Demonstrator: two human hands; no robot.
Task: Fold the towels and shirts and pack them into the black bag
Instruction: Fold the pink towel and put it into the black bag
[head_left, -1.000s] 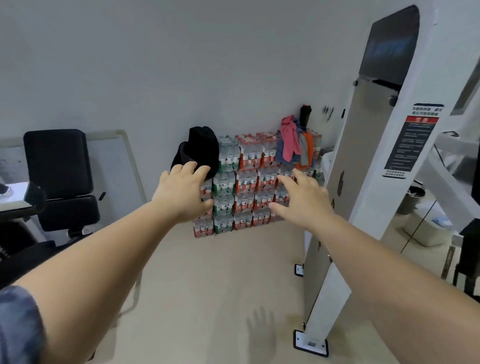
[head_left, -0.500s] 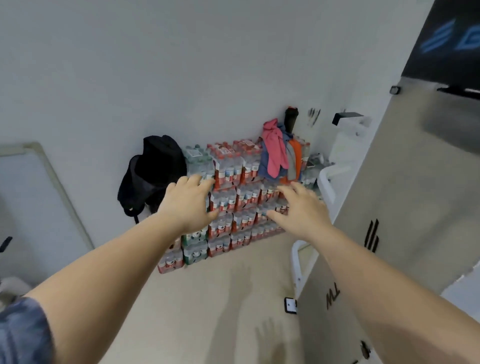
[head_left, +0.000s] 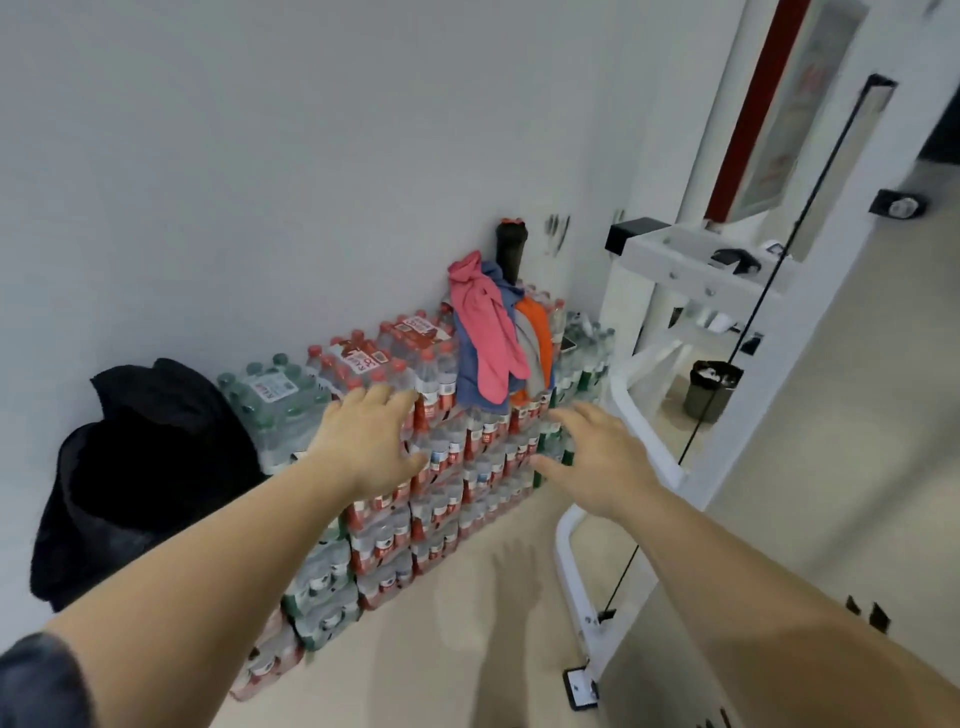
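The person's left grip (head_left: 363, 441) and right grip (head_left: 597, 460) stretch forward, both spread and holding nothing, in front of stacked packs of water bottles (head_left: 441, 499). A heap of clothes (head_left: 485, 338) drapes over the stack's top near the corner. The black bag (head_left: 145, 467) sits at the stack's left end, against the wall (head_left: 260, 156).

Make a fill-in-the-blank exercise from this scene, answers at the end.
The black bag stands at the ____ end of the bottle packs.
The clothes pile on the packs has a ____ garment in front.
The left hand and right hand are open and hold ____.
Missing: left; pink; nothing.
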